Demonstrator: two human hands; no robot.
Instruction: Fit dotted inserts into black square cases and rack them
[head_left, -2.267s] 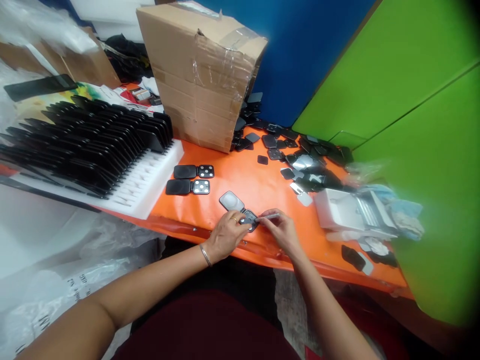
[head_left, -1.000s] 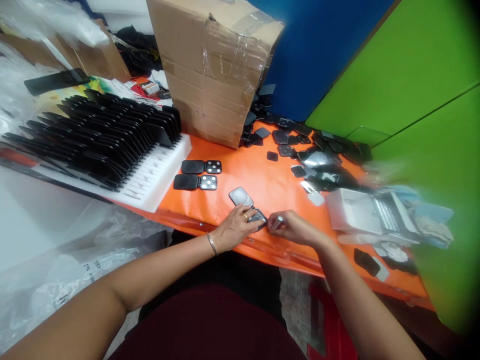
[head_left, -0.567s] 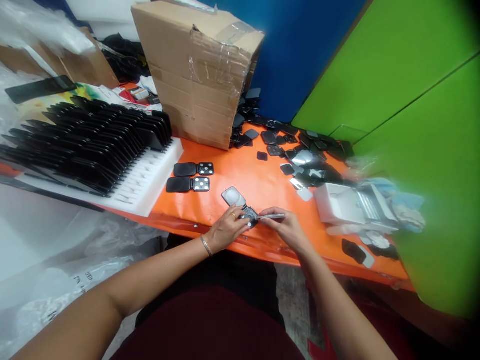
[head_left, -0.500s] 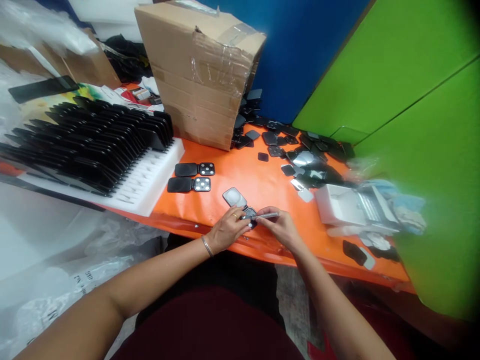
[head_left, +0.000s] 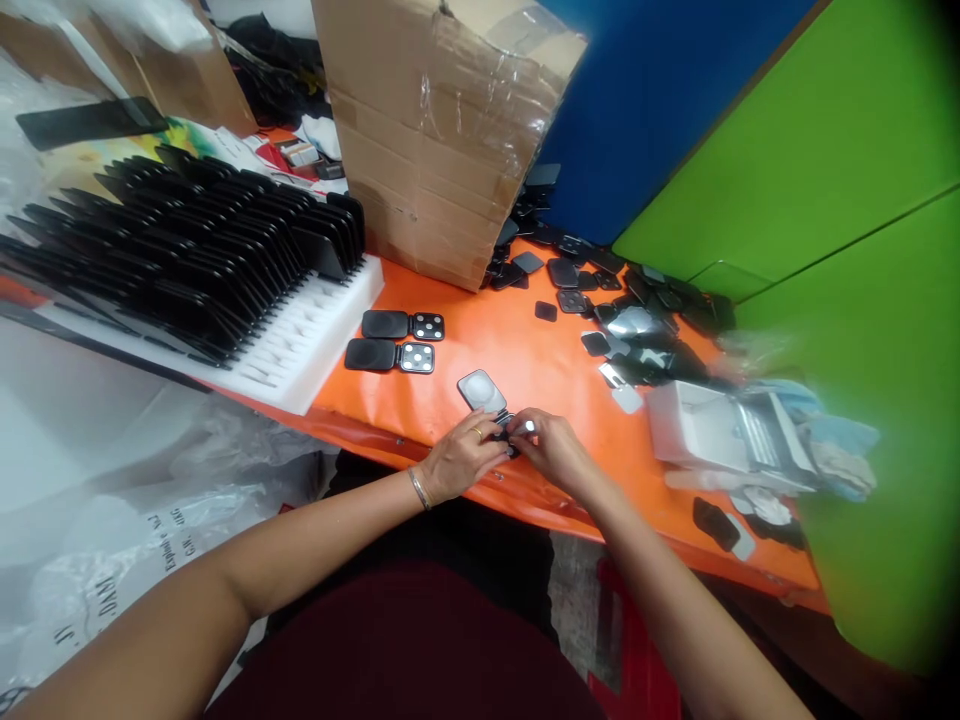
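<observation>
My left hand point(head_left: 463, 458), with a ring and a bracelet, holds down a small hinged black case at the front of the table. The case's pale-faced half point(head_left: 482, 391) lies unfolded beyond my fingers, a round disc shape on it. Its other half is mostly hidden under both hands. My right hand point(head_left: 553, 446) pinches a thin silver tool point(head_left: 529, 427), seen nearly end-on and glinting, over that hidden half. Further left lie two similar opened black cases point(head_left: 385, 324) point(head_left: 373, 354), each with pale round spots on one half.
A white foam tray point(head_left: 300, 385) at the left holds rows of upright black plates point(head_left: 247, 240). Behind stands a tall cardboard box point(head_left: 427, 150). Loose black pieces point(head_left: 574, 302) pile up at the back right. A white box point(head_left: 694, 430) sits right on the orange table point(head_left: 525, 350).
The silver tool has turned from lying sideways to nearly end-on as my right hand rotates. My left hand stays on the case. The camera view has shifted slightly.
</observation>
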